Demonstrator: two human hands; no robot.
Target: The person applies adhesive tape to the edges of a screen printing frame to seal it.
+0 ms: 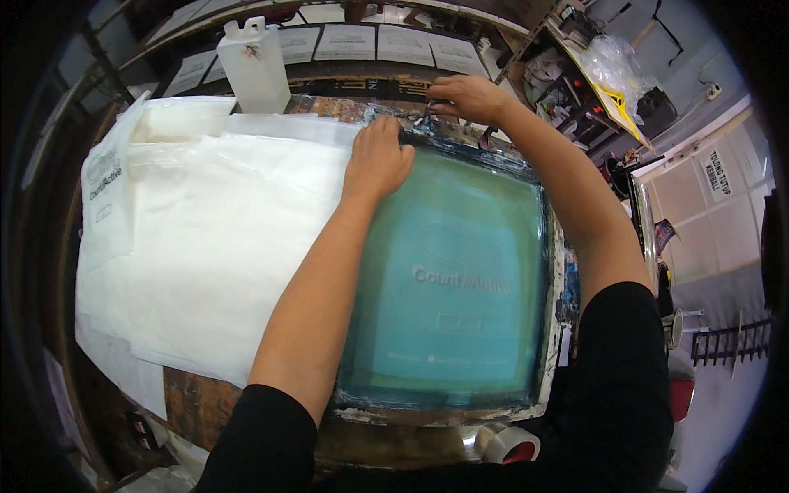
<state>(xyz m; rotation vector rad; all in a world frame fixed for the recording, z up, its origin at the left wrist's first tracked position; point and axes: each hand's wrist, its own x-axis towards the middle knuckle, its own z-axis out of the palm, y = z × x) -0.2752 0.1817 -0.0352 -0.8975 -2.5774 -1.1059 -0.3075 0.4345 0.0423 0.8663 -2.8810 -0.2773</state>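
Note:
A screen printing frame [546, 370] with teal-green mesh lies in front of me. Faint lettering and a small box outline show through the mesh. My left hand [380, 160] rests on the frame's far left corner, fingers bent over its edge and thumb pointing right. Beyond the far edge, my right hand [470, 99] has its fingers curled together above the ink-smeared hinge area [423, 123]; whatever they hold is hidden. Left of the frame spreads a thick stack of white translucent sheets [222, 238], with a printed sheet [111, 185] folded over its left side.
A white plastic jug [255, 70] stands behind the stack. Printed sheets [345, 43] lie in a row at the back. A tape roll [514, 446] sits by the near edge. At the far right is a cluttered shelf [592, 78] with clear plastic wrap.

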